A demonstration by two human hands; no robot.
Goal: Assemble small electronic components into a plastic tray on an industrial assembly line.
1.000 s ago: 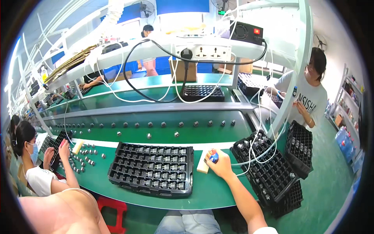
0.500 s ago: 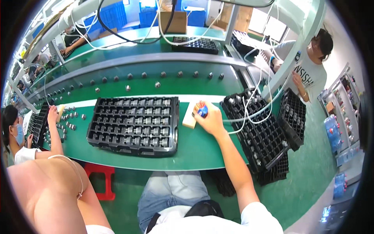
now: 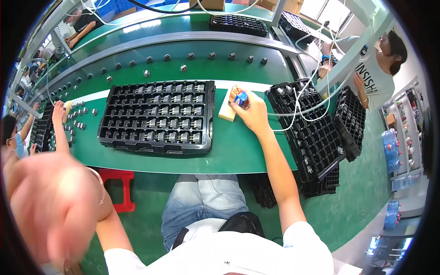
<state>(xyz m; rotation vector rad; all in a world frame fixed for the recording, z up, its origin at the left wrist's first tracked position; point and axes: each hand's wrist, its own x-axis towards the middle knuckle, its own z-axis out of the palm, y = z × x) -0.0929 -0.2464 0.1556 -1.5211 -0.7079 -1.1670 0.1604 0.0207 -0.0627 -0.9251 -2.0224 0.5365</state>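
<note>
The right hand [image 3: 255, 113] is closed around a small, rounded blue-and-orange object [image 3: 240, 97], beside a pale yellow, straight-edged block [image 3: 226, 112] at its nine o'clock. Farther toward nine, a black moulded tray [image 3: 178, 148] rests on the smooth green surface [image 3: 247, 151], its square pockets partly filled with rounded grey pronged parts [image 3: 173, 124]. The left hand [image 3: 57, 206], at eight o'clock in view, is blurred; its grip cannot be told.

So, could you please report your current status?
Right hand holding blue-and-orange object beside pale block. Left hand blurred in foreground. Black tray holding metal parts. White tubing near right hand.
</note>
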